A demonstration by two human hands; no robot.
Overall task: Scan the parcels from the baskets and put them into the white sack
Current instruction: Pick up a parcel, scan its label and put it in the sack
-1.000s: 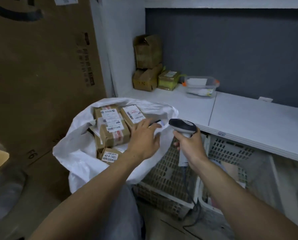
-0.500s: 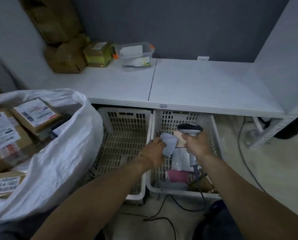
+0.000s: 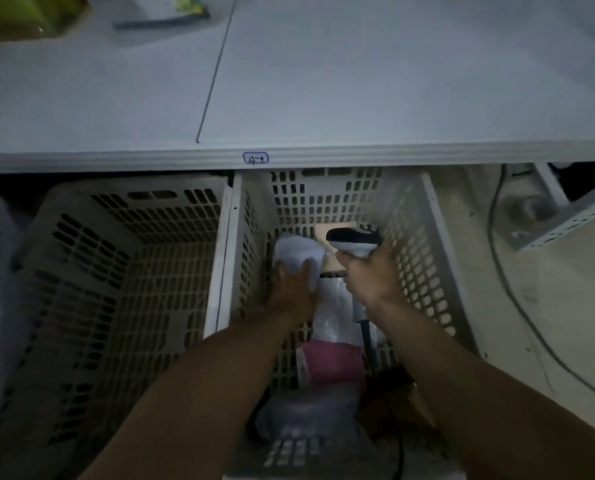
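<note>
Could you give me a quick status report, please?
Left hand grips white parcel in right basket. Right hand holds scanner beside it. Nothing in the way.

Just 1 marking on show: a small blue-bordered sticker (image 3: 255, 158) on the front edge of the white shelf (image 3: 393, 155), beyond the fingers (image 3: 305, 269) of the left hand (image 3: 290, 289) and slightly to their left. There's dark handwriting inside it, too small and smeared to read. The white parcel (image 3: 297, 252) in those fingers and the scanner (image 3: 353, 239) just to their right are too blurred for any print.

Two baskets (image 3: 427, 216) side by side under the table (image 3: 358, 81).
</note>
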